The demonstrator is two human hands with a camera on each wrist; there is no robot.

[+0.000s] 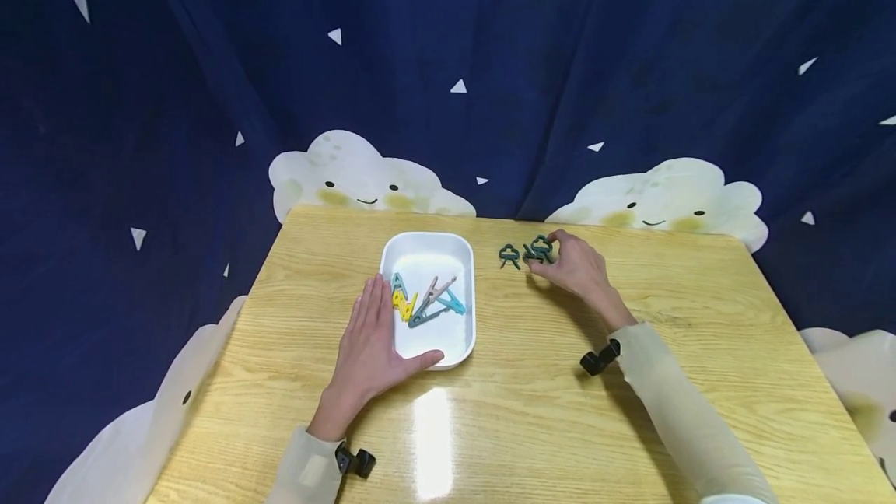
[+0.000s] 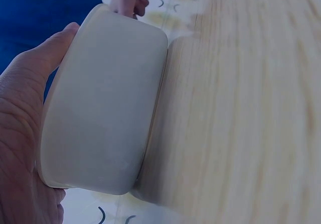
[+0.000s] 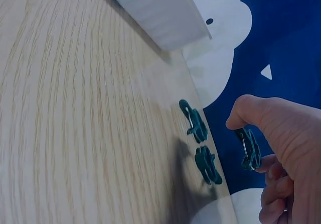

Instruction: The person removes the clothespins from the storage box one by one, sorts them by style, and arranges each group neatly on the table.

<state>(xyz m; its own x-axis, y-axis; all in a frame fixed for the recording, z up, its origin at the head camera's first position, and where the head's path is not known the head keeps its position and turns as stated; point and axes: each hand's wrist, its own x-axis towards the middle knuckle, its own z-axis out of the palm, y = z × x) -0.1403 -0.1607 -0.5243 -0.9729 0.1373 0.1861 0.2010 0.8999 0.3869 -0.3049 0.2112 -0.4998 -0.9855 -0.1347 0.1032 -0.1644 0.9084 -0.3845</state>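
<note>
My right hand pinches a dark green clip between thumb and fingers, over the back of the table. Two more dark green clips stand below it: one clip is nearer the tray, and the other clip is close beside it. The white tray holds several small clothes pegs: yellow pegs, a pink peg, a turquoise peg, a light blue peg and a grey-green peg. Around its near left corner rests my left hand, fingers straight along the left side, thumb over the near rim.
The wooden table reaches back to a dark blue curtain printed with clouds and white triangles. Its far edge runs just behind the green clips. A small black device sits on each wrist.
</note>
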